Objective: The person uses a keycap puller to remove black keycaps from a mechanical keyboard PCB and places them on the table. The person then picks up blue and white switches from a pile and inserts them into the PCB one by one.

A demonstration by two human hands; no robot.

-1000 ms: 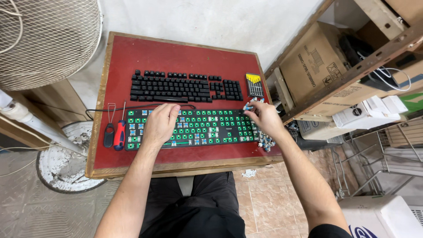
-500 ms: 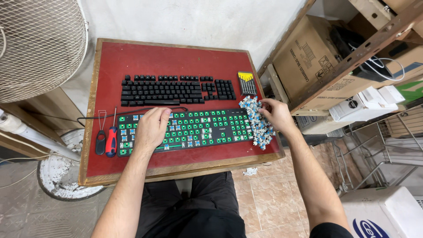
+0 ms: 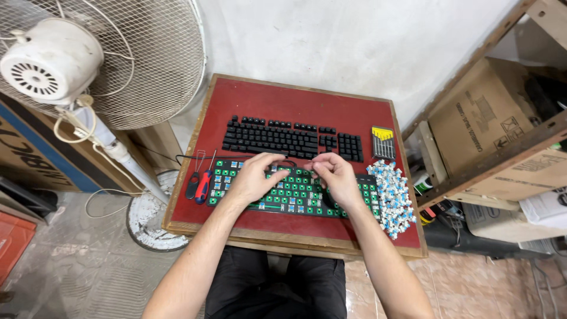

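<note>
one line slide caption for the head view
Both hands, left hand and right hand, over a green keyboard beside a switch pile.

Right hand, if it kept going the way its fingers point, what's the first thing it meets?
The right hand points up and left across the stripped green keyboard. Going on, it would probably meet the left hand fingertips first, then the black keyboard beyond; depth is unclear.

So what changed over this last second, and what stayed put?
The right hand left the pile of loose switches at the table's right edge and came in over the bare green keyboard, fingertips near the left hand; whether it carries a switch is unclear. The left hand stayed on that keyboard. The black keyboard, screwdriver set and hand tools are unmoved.
</note>
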